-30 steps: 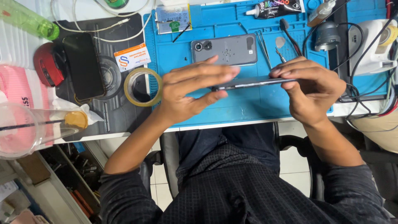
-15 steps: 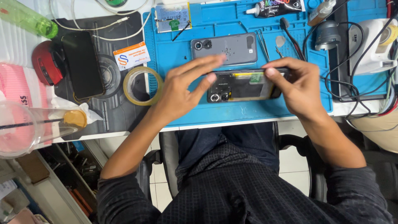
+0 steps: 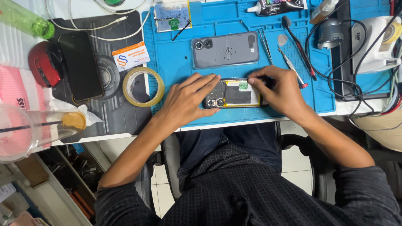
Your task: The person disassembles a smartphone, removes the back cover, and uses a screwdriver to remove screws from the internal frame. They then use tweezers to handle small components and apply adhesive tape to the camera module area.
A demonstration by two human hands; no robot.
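A roll of tape point(image 3: 143, 86) lies at the edge of the blue mat point(image 3: 188, 54), beside a black phone point(image 3: 81, 65) and a red mouse point(image 3: 45, 69). A grey phone back point(image 3: 225, 50), tweezers point(image 3: 265, 43) and a glue tube point(image 3: 278, 6) lie farther up the mat.

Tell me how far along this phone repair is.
Done: the grey back cover is off and lies on the blue mat. In hand: the opened phone lies flat, insides up; the left hand steadies its camera end, the right hand works at the other end. Left: the cover isn't back on yet.

Both hands point(image 3: 188, 98) point(image 3: 278, 90) apparently steady opened phone point(image 3: 234, 94).
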